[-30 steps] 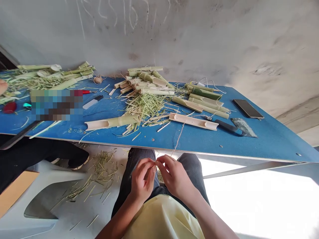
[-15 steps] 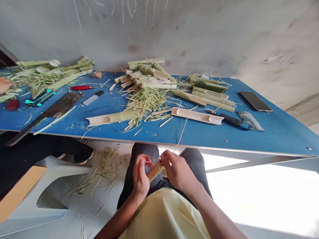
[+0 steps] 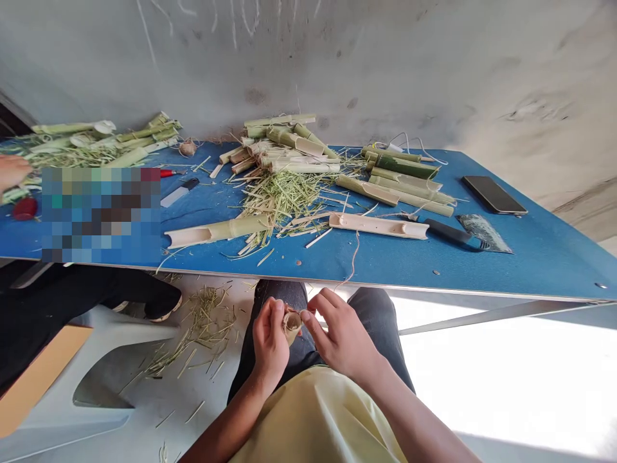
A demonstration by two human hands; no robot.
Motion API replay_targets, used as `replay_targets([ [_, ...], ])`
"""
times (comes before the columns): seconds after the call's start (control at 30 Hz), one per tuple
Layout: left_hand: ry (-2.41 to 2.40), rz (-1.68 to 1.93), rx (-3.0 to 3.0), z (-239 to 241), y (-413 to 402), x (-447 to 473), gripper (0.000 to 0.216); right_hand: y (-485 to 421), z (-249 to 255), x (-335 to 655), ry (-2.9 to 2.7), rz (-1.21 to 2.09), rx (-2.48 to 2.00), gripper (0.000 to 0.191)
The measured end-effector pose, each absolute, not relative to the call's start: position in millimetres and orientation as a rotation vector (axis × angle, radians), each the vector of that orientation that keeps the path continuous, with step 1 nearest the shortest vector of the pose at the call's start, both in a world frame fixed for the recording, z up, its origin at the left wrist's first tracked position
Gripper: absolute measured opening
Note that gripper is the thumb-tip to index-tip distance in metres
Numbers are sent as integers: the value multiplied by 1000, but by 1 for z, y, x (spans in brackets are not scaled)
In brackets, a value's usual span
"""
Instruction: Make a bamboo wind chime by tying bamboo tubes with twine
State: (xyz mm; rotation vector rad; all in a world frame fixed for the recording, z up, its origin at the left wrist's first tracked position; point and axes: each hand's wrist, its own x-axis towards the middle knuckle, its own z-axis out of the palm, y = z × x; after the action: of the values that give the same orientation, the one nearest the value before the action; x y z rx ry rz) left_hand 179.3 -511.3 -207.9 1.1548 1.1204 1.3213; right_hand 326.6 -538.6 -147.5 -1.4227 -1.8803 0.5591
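Note:
My left hand [image 3: 270, 337] is wrapped round a short bamboo tube [image 3: 292, 325] above my lap. The tube's round open end faces up toward me. My right hand [image 3: 343, 335] is at the tube's rim, thumb and forefinger pinched on twine [image 3: 355, 254] there. That twine runs from behind my right hand up over the table edge to a split bamboo trough [image 3: 376, 225]. How it passes round the tube is mostly hidden by my fingers.
The blue table [image 3: 472, 270] bears a bamboo pile [image 3: 294, 141], shavings [image 3: 284, 193], another cut bamboo piece [image 3: 216, 231], a dark-handled cleaver [image 3: 484, 233], a small knife [image 3: 179, 191] and a phone [image 3: 494, 194]. A co-worker's hand [image 3: 12, 172] shows far left; a pixelated patch hides things nearby.
The bamboo tube has turned from lying slanted to showing me its open end. The twine has gone from nearly straight to slack and curved. The co-worker's hand has moved slightly right.

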Motion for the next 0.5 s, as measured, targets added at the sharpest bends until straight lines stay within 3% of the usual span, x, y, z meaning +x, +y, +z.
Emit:
replay_targets([
  [0.5, 1115, 1607, 1587, -218, -509, 178, 41, -534, -167, 321, -1757, 626, -1361, 29],
])
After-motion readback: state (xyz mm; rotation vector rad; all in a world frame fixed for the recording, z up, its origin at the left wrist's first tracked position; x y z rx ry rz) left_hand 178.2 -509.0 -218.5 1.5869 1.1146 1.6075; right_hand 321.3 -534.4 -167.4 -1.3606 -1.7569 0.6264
